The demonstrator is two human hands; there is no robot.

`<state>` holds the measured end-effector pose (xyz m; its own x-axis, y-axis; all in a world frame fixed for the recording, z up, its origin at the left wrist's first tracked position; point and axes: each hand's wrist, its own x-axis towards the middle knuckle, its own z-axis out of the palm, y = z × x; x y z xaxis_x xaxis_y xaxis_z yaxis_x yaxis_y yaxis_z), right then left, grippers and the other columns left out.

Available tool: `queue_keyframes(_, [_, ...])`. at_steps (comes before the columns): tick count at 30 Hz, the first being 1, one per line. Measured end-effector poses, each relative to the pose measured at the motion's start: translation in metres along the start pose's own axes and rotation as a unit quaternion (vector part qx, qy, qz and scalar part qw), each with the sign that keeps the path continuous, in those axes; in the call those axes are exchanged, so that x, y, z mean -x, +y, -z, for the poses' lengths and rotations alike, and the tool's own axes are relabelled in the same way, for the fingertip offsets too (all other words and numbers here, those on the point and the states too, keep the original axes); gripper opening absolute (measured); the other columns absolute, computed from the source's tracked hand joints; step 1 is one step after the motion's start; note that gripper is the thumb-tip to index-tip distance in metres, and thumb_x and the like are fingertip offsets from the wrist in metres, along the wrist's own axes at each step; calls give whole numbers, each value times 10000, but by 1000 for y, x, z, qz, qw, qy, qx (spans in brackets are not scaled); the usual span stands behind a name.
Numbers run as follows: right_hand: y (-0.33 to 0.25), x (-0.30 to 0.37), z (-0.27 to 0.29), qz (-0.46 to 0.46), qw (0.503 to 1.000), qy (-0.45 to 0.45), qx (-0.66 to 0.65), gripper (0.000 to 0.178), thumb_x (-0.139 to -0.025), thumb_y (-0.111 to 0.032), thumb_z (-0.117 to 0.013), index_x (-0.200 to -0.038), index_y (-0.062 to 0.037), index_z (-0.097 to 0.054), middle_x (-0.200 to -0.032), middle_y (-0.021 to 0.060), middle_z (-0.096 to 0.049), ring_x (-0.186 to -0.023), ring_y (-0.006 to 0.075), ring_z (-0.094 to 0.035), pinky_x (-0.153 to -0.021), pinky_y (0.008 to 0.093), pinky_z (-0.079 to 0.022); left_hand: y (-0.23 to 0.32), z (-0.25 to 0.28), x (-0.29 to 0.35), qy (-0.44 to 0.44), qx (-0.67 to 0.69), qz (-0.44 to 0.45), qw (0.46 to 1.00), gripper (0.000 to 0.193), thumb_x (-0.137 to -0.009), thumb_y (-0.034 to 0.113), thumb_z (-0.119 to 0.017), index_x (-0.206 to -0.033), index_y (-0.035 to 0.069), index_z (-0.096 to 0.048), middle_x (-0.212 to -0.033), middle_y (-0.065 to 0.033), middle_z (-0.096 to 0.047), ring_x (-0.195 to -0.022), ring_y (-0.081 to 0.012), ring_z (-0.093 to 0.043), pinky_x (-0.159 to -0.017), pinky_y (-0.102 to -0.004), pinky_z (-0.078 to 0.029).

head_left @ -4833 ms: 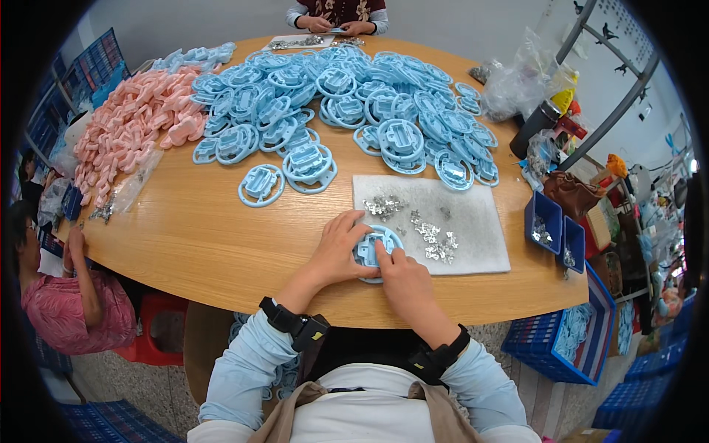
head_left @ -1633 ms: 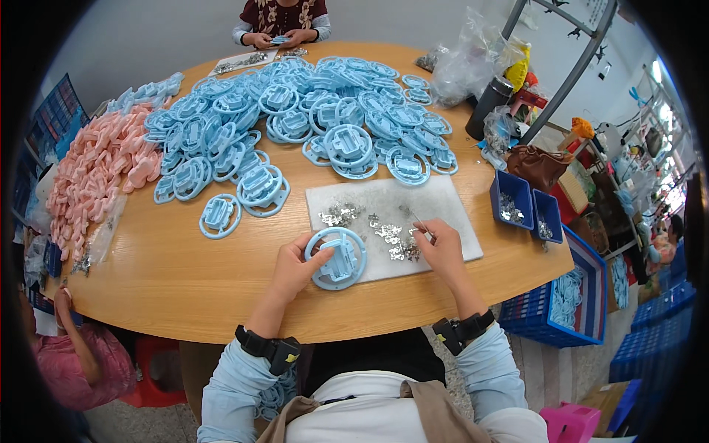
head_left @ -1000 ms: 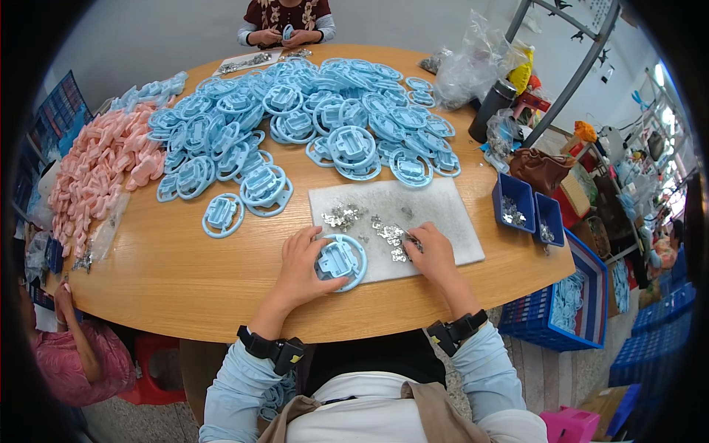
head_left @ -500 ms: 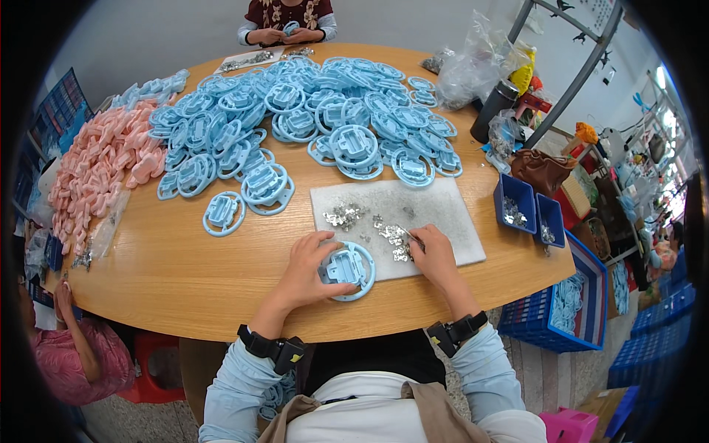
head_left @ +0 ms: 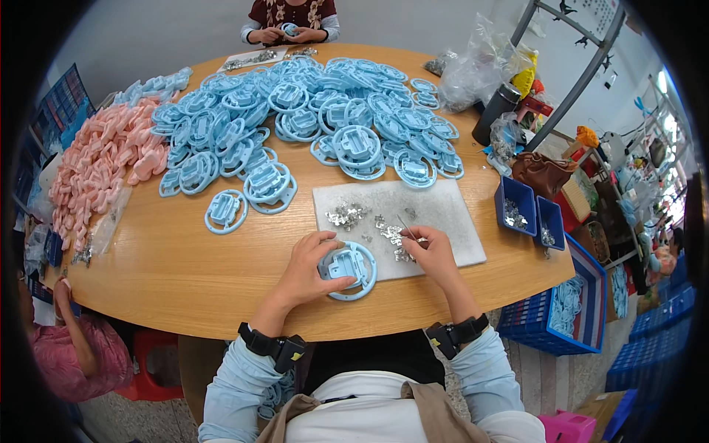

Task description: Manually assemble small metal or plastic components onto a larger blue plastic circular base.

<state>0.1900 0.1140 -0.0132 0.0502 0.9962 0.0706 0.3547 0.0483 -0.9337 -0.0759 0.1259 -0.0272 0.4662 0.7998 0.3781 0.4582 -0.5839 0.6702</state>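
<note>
One blue ring [head_left: 347,263] is in work here, seen from the head view, flat at the lower centre of the frame by the near-left corner of the pale pad [head_left: 450,225]. The left hand [head_left: 304,269] has it, thumb and fingers clamped on its left side. And over at right of centre, the right hand [head_left: 434,257] has thumb and finger pinched together on a thin tool [head_left: 407,227], right among the small metal pieces [head_left: 387,230]!

How far along? This ring looks part-way through, I'd say; its middle is too small for me to tell whether any metal is fitted. Plenty of metal is left on the pad. Upper centre, there's a great heap of blue rings [head_left: 288,97], and a lone ring [head_left: 226,212] left of centre; finished or waiting, I can't tell from here.
</note>
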Motion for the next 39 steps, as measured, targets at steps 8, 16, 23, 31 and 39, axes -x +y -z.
queue_keyframes(8, [-34,0,-15,-163,943,-129,-260,229,-842,-69,-608,-1051,24,-601,-775,12,-596,-488,15,-406,-403,159,-278,0,0,-1,30,17,-23,999,570,-585,305,-825,-1042,33,-620,-1203,-150,-535,-1139,-315,-484,-964,-403,-375])
queue_keyframes(16, [-23,-1,-23,-97,990,-61,-84,184,-824,-87,-629,-982,6,-643,-769,0,-607,-513,22,-428,-439,163,-323,-4,-1,3,-12,-27,-17,999,688,-548,411,-828,-1094,57,-603,-1261,-176,-473,-1198,-350,-412,-1001,-443,-310])
queue_keyframes(23, [-18,-2,-34,94,977,-107,161,232,-755,-111,-651,-980,-59,-670,-838,90,-636,-683,206,-594,-625,308,-479,-1,-3,4,-21,-58,-21,998,729,-539,428,-838,-1109,50,-587,-1264,-171,-471,-1216,-347,-403,-1018,-443,-304])
queue_keyframes(31, [-25,-10,-53,217,907,-132,335,120,-781,-91,-621,-898,-81,-647,-896,81,-586,-755,308,-624,-647,400,-509,-4,-4,5,-4,-76,-38,996,684,-550,431,-834,-1062,40,-606,-1244,-183,-489,-1175,-356,-447,-991,-438,-345])
queue_keyframes(39, [-36,-13,-48,181,954,-129,199,109,-813,-81,-620,-906,-24,-623,-826,117,-579,-729,282,-582,-642,350,-456,1,-2,3,1,-54,-41,998,640,-610,422,-799,-1086,47,-597,-1221,-175,-494,-1182,-331,-432,-982,-435,-320])
